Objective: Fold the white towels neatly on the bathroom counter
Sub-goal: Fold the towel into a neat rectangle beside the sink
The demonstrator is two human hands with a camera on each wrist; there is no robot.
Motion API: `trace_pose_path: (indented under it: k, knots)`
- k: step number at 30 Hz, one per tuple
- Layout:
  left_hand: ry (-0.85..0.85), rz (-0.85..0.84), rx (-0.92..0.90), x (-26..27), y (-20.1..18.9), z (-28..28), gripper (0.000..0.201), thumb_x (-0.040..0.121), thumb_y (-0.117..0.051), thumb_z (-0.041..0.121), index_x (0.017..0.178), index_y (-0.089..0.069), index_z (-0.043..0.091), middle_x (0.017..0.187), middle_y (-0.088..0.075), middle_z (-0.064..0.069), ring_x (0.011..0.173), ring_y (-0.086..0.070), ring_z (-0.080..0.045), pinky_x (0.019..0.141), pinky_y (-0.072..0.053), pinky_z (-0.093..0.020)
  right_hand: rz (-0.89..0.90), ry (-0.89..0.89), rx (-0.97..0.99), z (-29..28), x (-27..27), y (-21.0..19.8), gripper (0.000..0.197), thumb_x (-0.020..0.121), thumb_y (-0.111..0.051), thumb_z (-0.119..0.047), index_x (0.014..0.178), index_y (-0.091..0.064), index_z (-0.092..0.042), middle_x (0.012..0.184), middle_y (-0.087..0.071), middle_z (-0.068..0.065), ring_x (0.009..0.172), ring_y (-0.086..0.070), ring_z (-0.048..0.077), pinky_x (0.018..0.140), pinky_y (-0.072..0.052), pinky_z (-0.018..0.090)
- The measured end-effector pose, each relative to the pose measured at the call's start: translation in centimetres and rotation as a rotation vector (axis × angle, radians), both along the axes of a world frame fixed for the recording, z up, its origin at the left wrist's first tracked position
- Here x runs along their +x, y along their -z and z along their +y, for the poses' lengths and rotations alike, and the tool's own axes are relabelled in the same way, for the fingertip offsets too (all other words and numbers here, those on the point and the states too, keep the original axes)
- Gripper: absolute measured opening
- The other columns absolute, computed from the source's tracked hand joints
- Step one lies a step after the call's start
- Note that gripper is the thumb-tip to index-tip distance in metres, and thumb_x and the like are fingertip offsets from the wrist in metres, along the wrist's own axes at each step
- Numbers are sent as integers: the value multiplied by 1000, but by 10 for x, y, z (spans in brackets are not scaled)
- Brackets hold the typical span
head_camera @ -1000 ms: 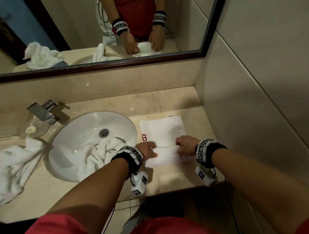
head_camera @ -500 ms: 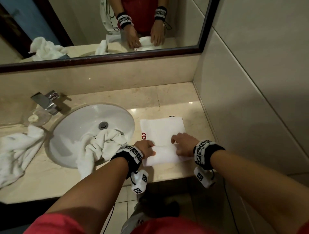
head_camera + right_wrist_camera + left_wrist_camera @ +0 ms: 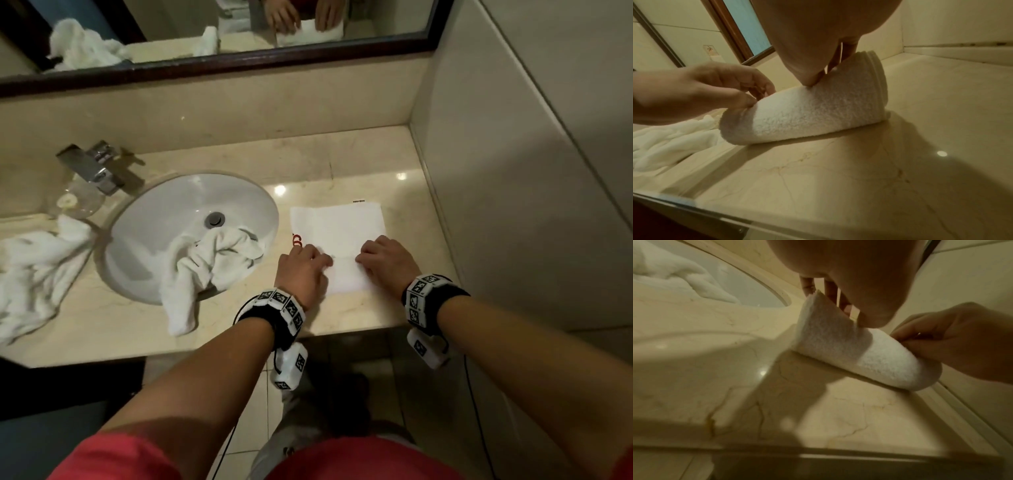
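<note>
A white towel with a red mark at its left edge lies flat on the counter, right of the sink. Its near part is turned over into a loose roll. My left hand pinches the roll's left end, thumb on the near side and fingers behind. My right hand pinches the right end the same way. In the left wrist view my right hand grips the far end of the roll. In the right wrist view my left hand holds the opposite end.
A crumpled white towel hangs over the sink's front rim. Another crumpled towel lies at the counter's left. A chrome tap and a glass soap dish stand back left. The tiled wall bounds the right side.
Both hands have carried the towel's turned-over near edge a little farther away across the flat part. The head view has tilted downward.
</note>
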State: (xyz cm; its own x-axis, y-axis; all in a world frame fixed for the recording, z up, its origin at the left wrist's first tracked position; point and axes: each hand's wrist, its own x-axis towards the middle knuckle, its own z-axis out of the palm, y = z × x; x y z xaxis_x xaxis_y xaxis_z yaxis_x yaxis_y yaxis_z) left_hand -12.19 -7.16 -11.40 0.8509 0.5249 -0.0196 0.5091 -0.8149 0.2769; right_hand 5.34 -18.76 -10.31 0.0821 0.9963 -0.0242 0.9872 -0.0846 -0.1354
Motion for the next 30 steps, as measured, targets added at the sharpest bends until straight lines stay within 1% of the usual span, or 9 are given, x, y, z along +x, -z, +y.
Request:
trace_pose_path:
  k: [4,6,8,12,14,16,19,24,30]
  knots:
    - [68,146,64,-7,-3,-7,64,69,-60,57,126,-51,28,118,-51,-1,107,-46,-26,86,-38,-39,-10,18,8,-6,-2,4,23,59,-79,-5,82,-74,-10,81,-66,6,70,-60,30,58,-49,34]
    - [71,204,81,-7,-2,-7,73,66,-68,52,131,-44,29,123,-47,-1,110,-43,-26,89,-35,-40,19,34,-11,-10,-5,2,26,74,-64,-18,97,-70,-8,90,-65,8,80,-60,31,67,-50,38]
    - [62,239,99,-4,1,-7,75,65,-72,40,132,-41,28,124,-46,-1,111,-42,-26,89,-34,-40,32,43,-49,-15,-7,-1,44,79,-49,-31,113,-64,-8,100,-64,8,89,-58,29,76,-51,40]
    - [49,274,119,3,2,-6,75,67,-70,33,134,-39,26,124,-46,-3,110,-42,-27,88,-35,-40,-13,1,-156,-21,-3,0,79,64,-75,-53,129,-53,-14,111,-60,4,100,-56,26,89,-49,43]
    - [52,281,98,5,1,-4,76,67,-71,35,135,-38,26,124,-45,-3,111,-41,-27,89,-34,-40,-27,1,-210,-21,-3,-2,88,62,-80,-51,135,-46,-16,120,-55,4,108,-53,26,97,-45,42]
    - [64,288,60,7,0,-2,77,68,-71,37,136,-37,27,125,-45,-3,112,-41,-26,91,-34,-41,-50,15,-263,-20,-3,-4,85,70,-76,-41,142,-37,-19,129,-49,3,117,-46,25,103,-38,40]
    - [68,299,-17,7,-3,1,77,68,-71,41,137,-38,31,124,-47,-2,114,-42,-26,94,-36,-42,-63,25,-314,-16,-4,-8,79,75,-69,-31,144,-29,-22,132,-44,1,117,-43,24,101,-37,38]
    - [62,347,-195,10,-13,11,76,66,-77,44,134,-44,33,123,-54,-1,112,-52,-25,93,-47,-42,45,76,-403,-5,-1,-21,73,70,-71,-28,134,-35,-25,125,-48,-1,110,-47,23,88,-42,36]
    - [-27,348,-471,14,-19,31,64,66,-81,24,125,-56,27,118,-62,5,102,-59,-18,81,-45,-23,133,173,-527,11,2,-29,65,71,-71,-24,129,-40,-26,121,-56,1,110,-52,23,88,-46,34]
